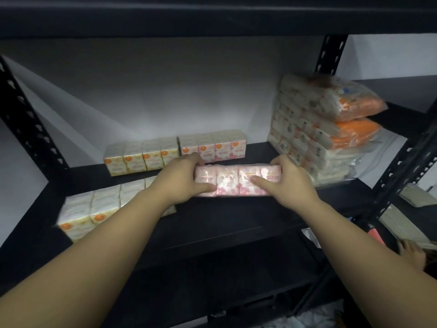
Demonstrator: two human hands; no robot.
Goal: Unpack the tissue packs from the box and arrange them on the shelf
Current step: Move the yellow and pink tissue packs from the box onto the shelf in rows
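A pink tissue pack [236, 182] lies lengthwise on the black shelf [236, 216], in the middle. My left hand [182, 179] grips its left end and my right hand [286, 181] grips its right end, thumbs on the front face. Behind it, against the white wall, stands another pink pack [212, 147] beside a yellow pack [142, 157]. A second yellow pack [94, 209] lies at the front left, partly hidden by my left forearm. The box is not in view.
Bagged tissue bundles with orange wrapping [326, 129] are stacked at the shelf's right end. Black perforated uprights [397, 166] frame the shelf, with another board overhead. Another person's hand [411, 253] shows at lower right, beside pale boxes [402, 223].
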